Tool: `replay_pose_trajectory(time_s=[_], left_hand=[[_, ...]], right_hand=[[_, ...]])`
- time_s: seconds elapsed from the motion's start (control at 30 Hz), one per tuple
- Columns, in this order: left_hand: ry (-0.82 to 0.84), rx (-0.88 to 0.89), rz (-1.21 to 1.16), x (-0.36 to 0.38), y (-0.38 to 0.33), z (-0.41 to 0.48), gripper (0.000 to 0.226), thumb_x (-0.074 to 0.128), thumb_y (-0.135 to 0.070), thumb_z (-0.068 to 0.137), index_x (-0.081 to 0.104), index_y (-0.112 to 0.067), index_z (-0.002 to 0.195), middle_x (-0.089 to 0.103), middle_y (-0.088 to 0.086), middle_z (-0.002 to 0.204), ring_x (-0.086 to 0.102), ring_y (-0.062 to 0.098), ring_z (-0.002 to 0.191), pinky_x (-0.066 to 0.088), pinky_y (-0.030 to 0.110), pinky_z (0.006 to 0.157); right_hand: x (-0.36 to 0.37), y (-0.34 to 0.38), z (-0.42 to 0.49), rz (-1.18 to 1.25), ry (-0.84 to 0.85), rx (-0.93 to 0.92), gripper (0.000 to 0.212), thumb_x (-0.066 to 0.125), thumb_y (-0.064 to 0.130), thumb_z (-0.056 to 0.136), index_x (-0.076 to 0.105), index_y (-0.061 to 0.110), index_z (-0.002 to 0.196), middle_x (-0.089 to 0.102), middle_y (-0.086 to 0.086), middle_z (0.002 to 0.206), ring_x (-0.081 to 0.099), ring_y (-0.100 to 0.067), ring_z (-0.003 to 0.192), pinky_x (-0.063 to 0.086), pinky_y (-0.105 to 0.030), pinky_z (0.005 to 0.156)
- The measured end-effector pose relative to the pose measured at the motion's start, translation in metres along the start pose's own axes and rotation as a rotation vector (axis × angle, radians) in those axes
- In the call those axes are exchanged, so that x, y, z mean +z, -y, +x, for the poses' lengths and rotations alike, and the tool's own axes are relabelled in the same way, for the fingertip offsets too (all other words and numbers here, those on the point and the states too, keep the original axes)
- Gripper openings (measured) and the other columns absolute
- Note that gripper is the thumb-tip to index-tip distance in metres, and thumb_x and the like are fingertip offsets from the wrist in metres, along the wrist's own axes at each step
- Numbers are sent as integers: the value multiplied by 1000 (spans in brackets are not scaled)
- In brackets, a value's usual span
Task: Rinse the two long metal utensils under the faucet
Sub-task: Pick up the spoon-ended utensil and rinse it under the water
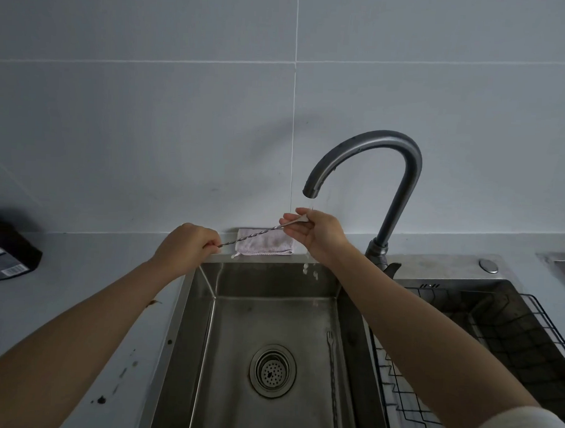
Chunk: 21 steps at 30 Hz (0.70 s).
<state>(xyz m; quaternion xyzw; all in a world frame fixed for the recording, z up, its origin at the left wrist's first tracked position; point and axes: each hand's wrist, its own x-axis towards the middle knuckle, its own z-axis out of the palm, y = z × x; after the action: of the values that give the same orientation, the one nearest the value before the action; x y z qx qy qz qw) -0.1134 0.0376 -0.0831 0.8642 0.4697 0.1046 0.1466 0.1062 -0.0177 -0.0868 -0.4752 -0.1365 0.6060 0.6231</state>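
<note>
A long twisted metal utensil stretches between my two hands above the back of the sink. My left hand pinches its lower end. My right hand grips its upper end directly under the spout of the dark curved faucet, where a thin stream of water falls onto it and drips off below. A second long twisted metal utensil with a small forked tip lies on the floor of the steel sink, along its right wall.
A folded pale cloth lies on the ledge behind the sink. A round drain strainer sits in the basin. A black wire rack fills the right basin. A dark box rests on the left counter.
</note>
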Motion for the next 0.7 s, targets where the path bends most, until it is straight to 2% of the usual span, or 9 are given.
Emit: replay_pose_trajectory(time_s=[0.07, 0.13, 0.2, 0.3, 0.37, 0.47, 0.53, 0.63, 0.7], left_hand=[[-33, 8, -1, 2, -3, 0, 13, 62, -9, 84, 71, -1, 89, 72, 18, 83, 53, 17, 66, 32, 15, 54], [-53, 12, -2, 4, -4, 2, 13, 63, -10, 83, 70, -1, 87, 72, 19, 81, 55, 21, 66, 35, 20, 61], [-63, 17, -4, 7, -5, 3, 12, 63, -10, 83, 70, 0, 85, 72, 20, 79, 54, 22, 65, 37, 24, 65], [-68, 32, -12, 8, -8, 4, 11, 64, -9, 82, 70, 0, 85, 72, 19, 79, 51, 18, 63, 36, 24, 66], [-69, 35, -14, 9, -9, 4, 11, 64, -8, 82, 70, 0, 86, 72, 18, 80, 51, 18, 63, 37, 24, 66], [-80, 37, -29, 10, -6, 2, 9, 66, -8, 80, 71, -1, 83, 72, 18, 78, 53, 20, 63, 41, 25, 66], [-88, 34, -34, 11, -5, 0, 8, 66, -7, 80, 70, -1, 80, 72, 19, 76, 55, 23, 62, 45, 29, 67], [-101, 32, -30, 13, -4, -2, 8, 66, -6, 80, 69, 0, 77, 71, 20, 73, 61, 31, 65, 47, 33, 66], [-118, 26, -30, 14, -6, -2, 9, 66, -6, 80, 69, 0, 75, 71, 20, 71, 58, 30, 63, 44, 32, 64]], right_hand=[[-2, -2, 1, -20, -7, -49, 17, 36, 3, 98, 52, -3, 99, 63, -16, 86, 67, -23, 74, 58, -30, 71], [-3, -5, 2, -30, -38, -100, 8, 51, -2, 91, 56, 1, 87, 65, -14, 83, 69, -18, 67, 59, -25, 68], [-5, -7, 2, 6, -75, -129, 10, 57, -6, 86, 55, 3, 81, 65, -13, 81, 68, -19, 68, 59, -25, 67], [-5, -7, 1, 94, -120, -153, 11, 57, -7, 85, 52, 2, 81, 63, -13, 79, 66, -21, 69, 59, -24, 63], [-3, -8, 1, 110, -152, -161, 6, 55, 3, 90, 53, 3, 84, 64, -13, 78, 67, -19, 67, 59, -24, 63], [-1, -6, 3, 102, -176, -157, 28, 43, 25, 97, 54, 4, 82, 64, -13, 77, 68, -17, 61, 59, -25, 61], [1, -4, 3, 92, -164, -161, 35, 38, 28, 99, 53, 3, 80, 63, -14, 75, 68, -17, 56, 59, -25, 57], [5, -1, 1, 67, -126, -186, 20, 47, 12, 96, 54, 2, 80, 63, -13, 74, 67, -18, 62, 60, -25, 60], [5, -1, 0, 75, -99, -202, 11, 54, -2, 90, 54, 3, 79, 63, -13, 76, 68, -16, 61, 60, -25, 63]])
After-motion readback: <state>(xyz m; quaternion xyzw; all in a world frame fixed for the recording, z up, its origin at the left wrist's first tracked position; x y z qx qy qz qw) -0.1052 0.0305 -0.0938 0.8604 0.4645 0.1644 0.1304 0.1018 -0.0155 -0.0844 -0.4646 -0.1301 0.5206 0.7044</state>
